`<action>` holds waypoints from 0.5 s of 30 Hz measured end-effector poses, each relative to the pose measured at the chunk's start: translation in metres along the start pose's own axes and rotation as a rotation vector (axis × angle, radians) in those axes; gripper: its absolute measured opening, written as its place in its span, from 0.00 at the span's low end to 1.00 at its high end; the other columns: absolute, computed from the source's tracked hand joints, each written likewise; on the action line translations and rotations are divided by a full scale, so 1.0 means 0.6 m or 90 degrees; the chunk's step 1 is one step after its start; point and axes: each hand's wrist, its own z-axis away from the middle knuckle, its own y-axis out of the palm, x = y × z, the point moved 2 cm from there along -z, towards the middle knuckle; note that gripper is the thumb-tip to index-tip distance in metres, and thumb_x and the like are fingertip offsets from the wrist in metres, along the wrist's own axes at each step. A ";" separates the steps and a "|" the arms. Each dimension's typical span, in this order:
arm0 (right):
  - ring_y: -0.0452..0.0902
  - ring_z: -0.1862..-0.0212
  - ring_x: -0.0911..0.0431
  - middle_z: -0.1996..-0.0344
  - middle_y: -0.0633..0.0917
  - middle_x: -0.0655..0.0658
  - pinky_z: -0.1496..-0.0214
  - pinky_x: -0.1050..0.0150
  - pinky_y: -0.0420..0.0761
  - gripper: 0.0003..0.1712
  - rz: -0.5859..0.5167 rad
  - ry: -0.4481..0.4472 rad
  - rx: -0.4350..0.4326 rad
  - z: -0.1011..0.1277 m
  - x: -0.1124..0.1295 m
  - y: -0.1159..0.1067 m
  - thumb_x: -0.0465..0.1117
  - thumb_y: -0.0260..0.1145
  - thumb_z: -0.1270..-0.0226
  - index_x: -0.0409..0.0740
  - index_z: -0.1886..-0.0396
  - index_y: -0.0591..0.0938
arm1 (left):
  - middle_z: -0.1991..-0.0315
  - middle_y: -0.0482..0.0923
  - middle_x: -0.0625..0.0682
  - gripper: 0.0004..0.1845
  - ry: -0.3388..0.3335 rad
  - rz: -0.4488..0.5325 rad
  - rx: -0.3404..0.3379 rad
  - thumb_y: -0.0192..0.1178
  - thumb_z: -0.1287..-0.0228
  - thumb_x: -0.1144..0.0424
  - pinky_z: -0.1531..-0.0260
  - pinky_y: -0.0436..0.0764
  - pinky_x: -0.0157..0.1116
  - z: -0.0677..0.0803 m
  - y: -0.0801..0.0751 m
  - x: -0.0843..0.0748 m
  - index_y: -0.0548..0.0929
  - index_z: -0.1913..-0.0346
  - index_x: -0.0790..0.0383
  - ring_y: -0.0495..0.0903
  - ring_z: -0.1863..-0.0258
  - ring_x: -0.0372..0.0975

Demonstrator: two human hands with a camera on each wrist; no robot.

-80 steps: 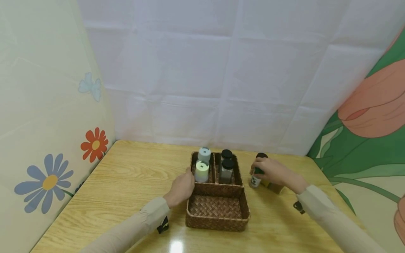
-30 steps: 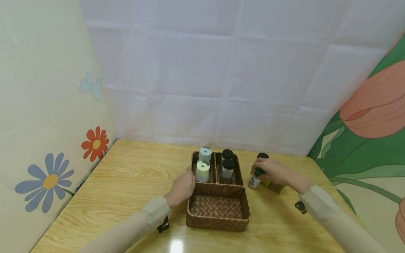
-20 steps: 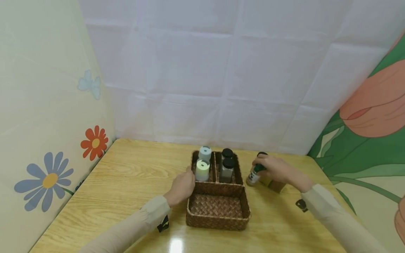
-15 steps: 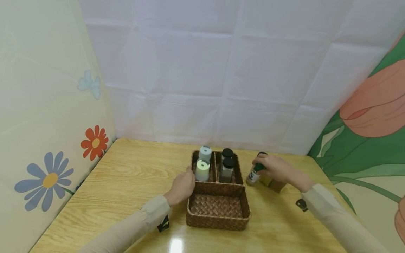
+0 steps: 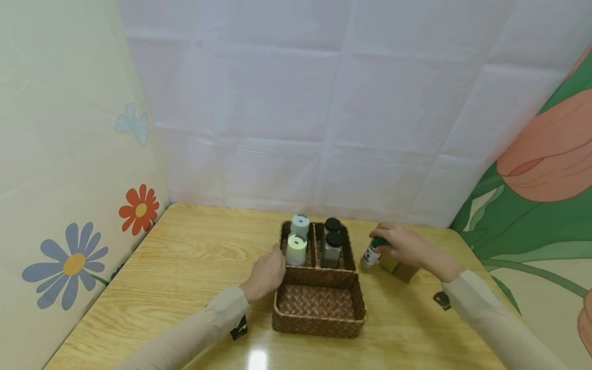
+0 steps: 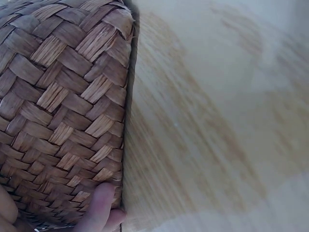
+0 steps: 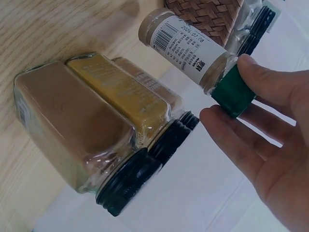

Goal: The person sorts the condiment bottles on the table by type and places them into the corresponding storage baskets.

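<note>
My right hand [image 5: 387, 245] pinches the green cap of a small spice bottle [image 5: 370, 255] with a white label, held tilted just above the table beside the right wall of a woven basket [image 5: 318, 325]. In the right wrist view the fingers [image 7: 251, 145] close on the green cap [image 7: 232, 93], and the bottle [image 7: 186, 47] points bottom-first at the basket [image 7: 207, 13]. My left hand [image 5: 272, 263] holds the basket's left wall; a fingertip [image 6: 100, 207] lies against the weave [image 6: 58, 106].
Two pale-lidded jars [image 5: 296, 248] and two black-capped jars [image 5: 332, 248] stand in the basket's back compartments. Several square spice jars [image 7: 77, 130] lie on the wooden table [image 5: 185, 267] under my right hand. Patterned walls enclose the table on three sides.
My right hand has lifted the green-capped bottle off the table, tilted it and brought it slightly left toward the basket. The left hand has stayed on the basket.
</note>
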 end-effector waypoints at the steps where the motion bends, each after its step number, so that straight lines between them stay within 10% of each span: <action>1: 0.82 0.58 0.48 0.55 0.82 0.38 0.59 0.56 0.82 0.19 -0.002 0.003 0.000 0.001 0.000 -0.001 0.32 0.72 0.39 0.33 0.48 0.82 | 0.85 0.71 0.55 0.23 0.000 -0.001 -0.001 0.46 0.24 0.70 0.91 0.69 0.35 0.000 0.001 0.000 0.64 0.38 0.90 0.70 0.90 0.39; 15: 0.82 0.56 0.45 0.53 0.82 0.36 0.57 0.52 0.82 0.18 -0.006 -0.006 -0.048 0.004 -0.004 -0.008 0.31 0.69 0.36 0.31 0.46 0.81 | 0.85 0.72 0.55 0.23 -0.001 0.000 -0.008 0.46 0.24 0.69 0.90 0.70 0.37 -0.002 0.003 0.001 0.64 0.38 0.89 0.71 0.89 0.40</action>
